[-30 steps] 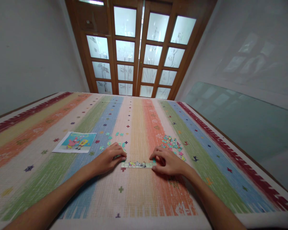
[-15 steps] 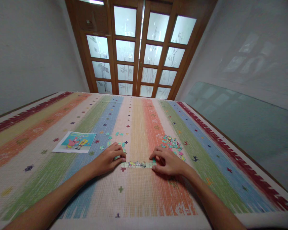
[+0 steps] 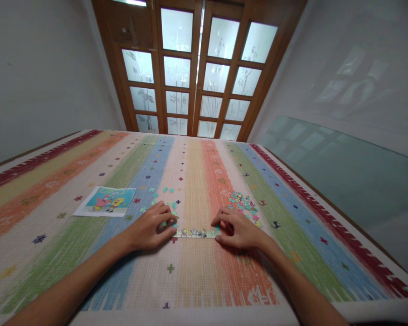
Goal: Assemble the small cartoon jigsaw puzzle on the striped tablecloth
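puzzle strip (image 3: 196, 233) lies flat across the striped cloth (image 3: 199, 271), closer to its near edge than its far edge. the left hand (image 3: 152, 227) and right hand (image 3: 237, 227) curl loosely at its two ends; whether they truly pinch it, i cannot tell. it looks light and thin, its joints apt to part: best supported at both ends.

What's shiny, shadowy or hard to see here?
In the head view, brown wooden doors with pale glass panes glow brightest, pale reflections mark the smooth green panel, soft shadow lies under the bare right hand, and pictures on the thin multicoloured puzzle strip are too small to tell.
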`<state>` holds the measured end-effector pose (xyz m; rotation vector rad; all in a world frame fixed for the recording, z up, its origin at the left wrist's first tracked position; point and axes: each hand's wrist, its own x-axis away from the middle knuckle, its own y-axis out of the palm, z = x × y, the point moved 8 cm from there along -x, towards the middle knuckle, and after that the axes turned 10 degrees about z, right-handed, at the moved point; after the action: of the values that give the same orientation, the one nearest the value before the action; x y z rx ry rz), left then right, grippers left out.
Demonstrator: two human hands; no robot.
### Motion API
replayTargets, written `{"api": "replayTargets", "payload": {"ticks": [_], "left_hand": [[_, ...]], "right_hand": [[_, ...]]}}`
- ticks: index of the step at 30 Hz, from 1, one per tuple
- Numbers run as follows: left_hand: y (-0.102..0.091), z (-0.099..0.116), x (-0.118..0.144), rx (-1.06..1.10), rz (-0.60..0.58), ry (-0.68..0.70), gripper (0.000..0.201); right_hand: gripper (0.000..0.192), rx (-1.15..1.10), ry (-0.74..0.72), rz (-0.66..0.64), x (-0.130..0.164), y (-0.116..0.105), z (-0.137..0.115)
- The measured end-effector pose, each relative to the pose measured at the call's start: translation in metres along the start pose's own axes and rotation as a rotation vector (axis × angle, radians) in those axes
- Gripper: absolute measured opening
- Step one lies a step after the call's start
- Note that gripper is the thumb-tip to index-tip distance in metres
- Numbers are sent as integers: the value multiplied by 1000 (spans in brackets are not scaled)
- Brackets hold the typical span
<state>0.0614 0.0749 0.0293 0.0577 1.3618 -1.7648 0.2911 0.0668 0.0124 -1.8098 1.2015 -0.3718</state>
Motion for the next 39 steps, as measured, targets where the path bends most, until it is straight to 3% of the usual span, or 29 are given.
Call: {"api": "replayTargets", "payload": {"ticks": [24,39], "left_hand": [[3,0,5,5,-100,14,16],[1,2,5,27,-93,9,16]], "right_hand": [[28,0,-18,-1,1,-1,-4],[27,4,-10,2,1,0,-3]]}}
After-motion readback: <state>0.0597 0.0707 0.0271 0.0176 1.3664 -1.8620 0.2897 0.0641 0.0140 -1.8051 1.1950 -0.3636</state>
